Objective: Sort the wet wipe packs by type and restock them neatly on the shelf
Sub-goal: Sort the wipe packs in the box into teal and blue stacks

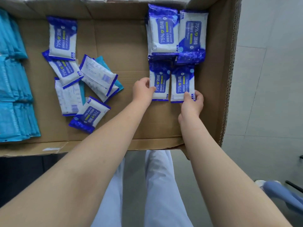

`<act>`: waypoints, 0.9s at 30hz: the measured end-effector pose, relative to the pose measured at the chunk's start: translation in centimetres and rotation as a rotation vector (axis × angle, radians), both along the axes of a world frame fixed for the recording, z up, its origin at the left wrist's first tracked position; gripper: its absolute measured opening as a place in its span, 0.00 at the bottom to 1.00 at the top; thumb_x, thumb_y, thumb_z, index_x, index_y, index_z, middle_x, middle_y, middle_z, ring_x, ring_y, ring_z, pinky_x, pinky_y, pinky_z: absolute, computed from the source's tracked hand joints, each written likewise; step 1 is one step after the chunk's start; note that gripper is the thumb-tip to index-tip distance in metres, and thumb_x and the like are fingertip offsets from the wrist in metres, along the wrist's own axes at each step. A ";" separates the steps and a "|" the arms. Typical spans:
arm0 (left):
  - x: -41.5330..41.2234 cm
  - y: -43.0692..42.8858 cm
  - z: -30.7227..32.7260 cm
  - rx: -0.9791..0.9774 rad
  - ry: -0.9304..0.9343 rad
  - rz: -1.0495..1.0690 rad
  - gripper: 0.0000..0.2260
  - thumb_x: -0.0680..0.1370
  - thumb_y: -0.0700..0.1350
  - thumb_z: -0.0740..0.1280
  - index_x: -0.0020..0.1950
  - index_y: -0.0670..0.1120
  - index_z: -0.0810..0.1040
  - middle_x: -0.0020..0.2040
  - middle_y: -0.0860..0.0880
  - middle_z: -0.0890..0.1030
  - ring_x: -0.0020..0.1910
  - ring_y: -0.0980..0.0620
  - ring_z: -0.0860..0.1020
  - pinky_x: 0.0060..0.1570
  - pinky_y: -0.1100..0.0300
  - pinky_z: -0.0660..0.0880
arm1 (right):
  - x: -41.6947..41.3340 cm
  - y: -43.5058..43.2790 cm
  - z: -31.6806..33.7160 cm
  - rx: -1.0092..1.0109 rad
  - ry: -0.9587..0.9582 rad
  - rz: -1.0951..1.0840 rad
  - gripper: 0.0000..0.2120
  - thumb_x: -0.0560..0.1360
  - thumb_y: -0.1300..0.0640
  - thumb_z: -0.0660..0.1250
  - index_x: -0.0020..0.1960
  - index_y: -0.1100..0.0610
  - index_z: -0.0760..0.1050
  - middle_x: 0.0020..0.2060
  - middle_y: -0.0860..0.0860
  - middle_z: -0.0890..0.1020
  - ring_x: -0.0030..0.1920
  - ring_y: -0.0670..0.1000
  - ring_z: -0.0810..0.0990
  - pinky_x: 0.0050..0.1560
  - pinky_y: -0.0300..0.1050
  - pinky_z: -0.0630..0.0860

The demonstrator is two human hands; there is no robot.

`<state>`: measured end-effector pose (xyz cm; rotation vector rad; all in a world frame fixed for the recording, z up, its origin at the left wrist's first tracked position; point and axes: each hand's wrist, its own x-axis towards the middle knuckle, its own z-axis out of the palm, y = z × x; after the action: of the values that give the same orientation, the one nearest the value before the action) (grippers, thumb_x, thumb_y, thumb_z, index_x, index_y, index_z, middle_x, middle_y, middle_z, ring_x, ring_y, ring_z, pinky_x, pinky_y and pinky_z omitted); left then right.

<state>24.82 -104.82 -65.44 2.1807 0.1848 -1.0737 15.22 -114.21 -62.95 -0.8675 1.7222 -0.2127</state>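
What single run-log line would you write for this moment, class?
left hand: grips left alcohol-wipe pack | right hand: grips right alcohol-wipe pack | loose pile: unsorted, mid-left in box

Single head-worn wide-angle view, above near edge of cardboard tray, looking steeply down toward its far wall. Close: tray fills upper frame; floor right of it.
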 end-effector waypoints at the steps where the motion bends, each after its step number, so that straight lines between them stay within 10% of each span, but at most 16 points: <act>1: -0.3 -0.3 -0.1 0.013 -0.026 -0.026 0.09 0.78 0.41 0.69 0.58 0.45 0.79 0.51 0.49 0.79 0.47 0.53 0.75 0.45 0.59 0.72 | 0.0 0.1 -0.2 -0.018 0.012 -0.015 0.09 0.81 0.62 0.64 0.58 0.52 0.70 0.47 0.48 0.80 0.43 0.44 0.81 0.49 0.41 0.81; 5: -1.1 -0.8 -0.2 -0.026 -0.019 0.068 0.14 0.77 0.39 0.69 0.63 0.45 0.77 0.48 0.49 0.80 0.46 0.53 0.77 0.49 0.57 0.75 | 0.4 0.3 -0.7 -0.064 0.037 -0.058 0.11 0.82 0.61 0.63 0.64 0.54 0.72 0.49 0.46 0.80 0.44 0.43 0.81 0.36 0.31 0.77; 11: -0.8 2.6 1.2 -0.153 0.096 0.196 0.20 0.79 0.43 0.68 0.71 0.47 0.69 0.61 0.52 0.80 0.54 0.59 0.76 0.43 0.73 0.70 | 0.4 1.9 0.3 -0.113 0.012 -0.115 0.19 0.81 0.57 0.65 0.72 0.50 0.69 0.61 0.48 0.78 0.54 0.46 0.82 0.43 0.34 0.79; 15: -0.4 7.7 2.7 -0.191 0.080 0.211 0.10 0.79 0.45 0.68 0.60 0.50 0.76 0.54 0.52 0.81 0.53 0.55 0.81 0.57 0.52 0.78 | -0.5 4.1 0.8 -0.190 0.136 -0.113 0.16 0.81 0.55 0.65 0.68 0.51 0.74 0.66 0.50 0.75 0.58 0.45 0.75 0.52 0.34 0.71; 21: 1.6 17.1 4.8 -0.137 -0.034 0.324 0.05 0.80 0.45 0.67 0.55 0.48 0.79 0.48 0.49 0.82 0.42 0.56 0.80 0.40 0.64 0.78 | 1.0 9.3 1.7 -0.089 0.030 0.168 0.12 0.81 0.56 0.66 0.63 0.56 0.77 0.54 0.46 0.79 0.51 0.38 0.76 0.52 0.31 0.72; 27: 5.6 24.1 2.2 0.071 -0.226 0.440 0.12 0.77 0.47 0.71 0.58 0.49 0.75 0.58 0.48 0.76 0.51 0.54 0.75 0.58 0.55 0.75 | 7.4 14.3 0.6 -0.086 -0.087 0.581 0.19 0.79 0.55 0.68 0.69 0.57 0.74 0.65 0.51 0.77 0.64 0.46 0.75 0.65 0.39 0.72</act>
<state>30.45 -80.77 -63.26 2.1643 0.5747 -0.5791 22.60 -99.87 -62.31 -1.3604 1.3227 0.0667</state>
